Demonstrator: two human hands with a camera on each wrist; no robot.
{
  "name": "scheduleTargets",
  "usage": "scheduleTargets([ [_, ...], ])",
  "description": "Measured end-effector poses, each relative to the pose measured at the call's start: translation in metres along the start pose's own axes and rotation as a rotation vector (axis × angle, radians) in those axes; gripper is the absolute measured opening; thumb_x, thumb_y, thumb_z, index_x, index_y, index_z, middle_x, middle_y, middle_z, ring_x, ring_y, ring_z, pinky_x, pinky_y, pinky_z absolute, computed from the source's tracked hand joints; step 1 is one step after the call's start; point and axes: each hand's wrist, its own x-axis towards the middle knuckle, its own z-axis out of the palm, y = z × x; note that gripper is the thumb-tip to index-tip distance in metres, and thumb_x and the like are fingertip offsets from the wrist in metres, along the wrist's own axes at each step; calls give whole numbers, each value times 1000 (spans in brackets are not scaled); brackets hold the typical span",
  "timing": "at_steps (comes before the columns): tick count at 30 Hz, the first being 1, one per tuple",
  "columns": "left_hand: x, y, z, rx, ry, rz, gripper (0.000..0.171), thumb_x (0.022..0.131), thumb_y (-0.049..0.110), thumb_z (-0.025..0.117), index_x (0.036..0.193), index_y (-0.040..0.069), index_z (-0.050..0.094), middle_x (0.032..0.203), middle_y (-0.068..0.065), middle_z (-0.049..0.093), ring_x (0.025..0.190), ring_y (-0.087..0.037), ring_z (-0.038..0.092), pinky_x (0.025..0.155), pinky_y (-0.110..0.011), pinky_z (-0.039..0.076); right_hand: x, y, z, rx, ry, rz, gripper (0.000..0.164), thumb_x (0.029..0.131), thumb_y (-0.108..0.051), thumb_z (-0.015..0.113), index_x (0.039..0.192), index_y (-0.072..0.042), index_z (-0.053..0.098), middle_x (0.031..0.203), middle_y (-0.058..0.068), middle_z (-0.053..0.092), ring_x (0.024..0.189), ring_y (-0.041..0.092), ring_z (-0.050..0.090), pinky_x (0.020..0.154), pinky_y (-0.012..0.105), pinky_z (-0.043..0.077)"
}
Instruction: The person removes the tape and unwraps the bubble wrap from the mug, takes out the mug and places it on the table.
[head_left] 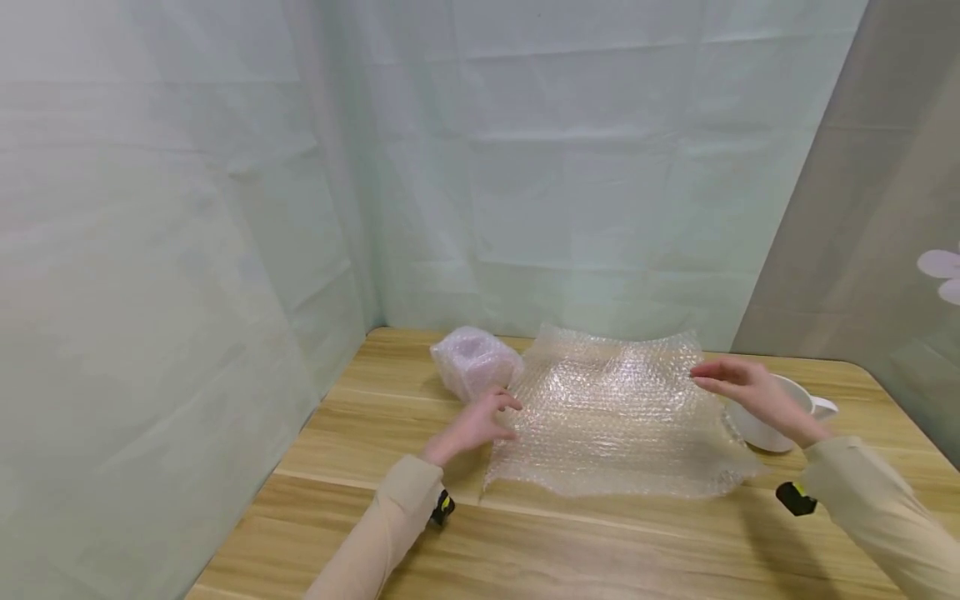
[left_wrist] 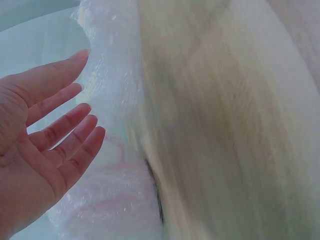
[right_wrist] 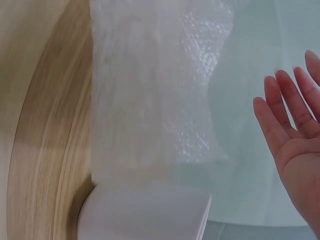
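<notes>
"Where does the bubble wrap sheet (head_left: 600, 417) lie?"

"Spread out between the hands: to the right of the left hand (head_left: 477, 423) and to the left of the right hand (head_left: 752, 395). It's clear, and its far edge ripples upward a little."

"How is the left hand held?"

"Wide, thumb well apart from the fingers, gripping nothing. It's over the sheet's near left side; whether the fingertips touch the plastic, I can't tell."

"And the right?"

"Also loose and ungripping. The fingers are extended, and the right wrist view shows them apart from the sheet, though from the head they overlap its right edge."

"What's next to each hand?"

"Just beyond the left hand sits a wrapped bundle (head_left: 471, 358), bulky and whitish in its own bubble wrap; I can't make out what's inside. Beneath the right hand and partly hidden by it, a white mug (head_left: 759, 435) stands upright, its handle turned away to the right."

"Farther out?"

"Wood-grain tabletop (head_left: 540, 558) under everything, pale green cloth (head_left: 585, 183) hanging beyond both hands. Behind each hand there's a beige sleeve (head_left: 862, 492), with a small black device (head_left: 795, 498) below the cuff."
</notes>
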Motion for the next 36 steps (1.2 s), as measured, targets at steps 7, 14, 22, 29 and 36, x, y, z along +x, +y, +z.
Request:
scheduleTargets([
  [7,-5,-7,-10,1,56,18,45,70,8,76,110,-1,59,108,-11,52,96,-31,49,78,-36,44,9,-10,12,40,-40,-54,25,90,-10,57,111,3,57,107,21,57,92,9,57,74,20,46],
  [14,-8,-14,-19,-42,144,45,42,69,4,76,107,-3,60,103,-16,54,96,-34,49,82,-43,41,21,-22,25,81,-69,-67,24,88,-10,59,110,1,58,107,18,58,94,15,57,76,22,47],
  [22,-10,-21,-28,-33,275,80,38,67,1,77,102,-2,61,104,-13,54,92,-29,50,77,-40,44,37,-30,40,73,-78,-75,25,87,-11,61,110,0,59,107,18,59,96,19,57,77,24,47],
  [29,-14,-29,-33,-62,350,86,37,68,-1,76,101,-4,61,102,-13,54,88,-31,54,74,-38,49,51,-42,59,70,-115,-68,23,86,-13,63,107,-5,61,104,9,60,96,23,57,78,32,48],
  [36,-16,-34,-37,-80,427,67,31,69,-5,74,97,-3,61,99,-10,53,85,-29,53,70,-35,49,69,-55,79,100,-183,-35,23,87,-18,62,107,-8,60,106,6,60,100,23,55,82,38,46],
])
